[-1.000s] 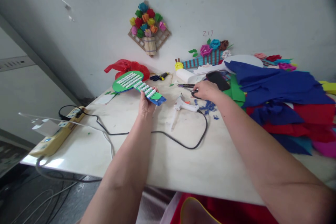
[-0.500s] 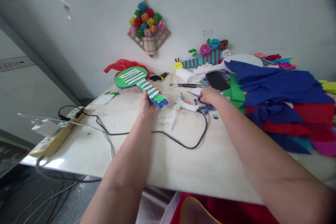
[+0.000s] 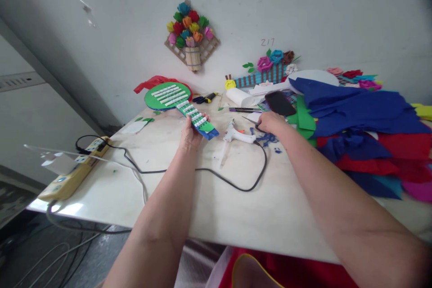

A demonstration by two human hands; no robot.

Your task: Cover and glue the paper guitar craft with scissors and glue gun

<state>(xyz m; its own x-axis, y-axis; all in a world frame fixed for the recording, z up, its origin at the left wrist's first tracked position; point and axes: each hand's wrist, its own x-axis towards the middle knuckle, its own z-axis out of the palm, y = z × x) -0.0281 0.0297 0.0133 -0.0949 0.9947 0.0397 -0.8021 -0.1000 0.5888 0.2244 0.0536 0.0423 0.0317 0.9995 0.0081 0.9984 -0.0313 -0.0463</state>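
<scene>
My left hand (image 3: pixel 191 136) is closed around the neck of a guitar-shaped paper craft (image 3: pixel 168 95). Its face is green with rows of white strips, and its edge and neck tip are blue. The craft tilts up off the table, its round body pointing away to the left. My right hand (image 3: pixel 271 124) has its fingers closed at the handles of a pair of scissors (image 3: pixel 249 120), whose blades point left. Between the hands lies a white glue gun (image 3: pixel 239 134) with a black cord. Dark blue scraps (image 3: pixel 267 138) are under and beside my right hand.
A yellow power strip (image 3: pixel 76 172) with cables lies along the table's left edge. Yellow-handled pliers (image 3: pixel 205 98), pens (image 3: pixel 245 110) and a phone (image 3: pixel 280 103) lie farther back. Piled coloured sheets (image 3: pixel 364 108) cover the right side. A red plastic bag (image 3: pixel 148 83) is behind the craft.
The craft has shifted slightly, its round end a little left and its neck tip a little right and down. My right hand stays at the scissors.
</scene>
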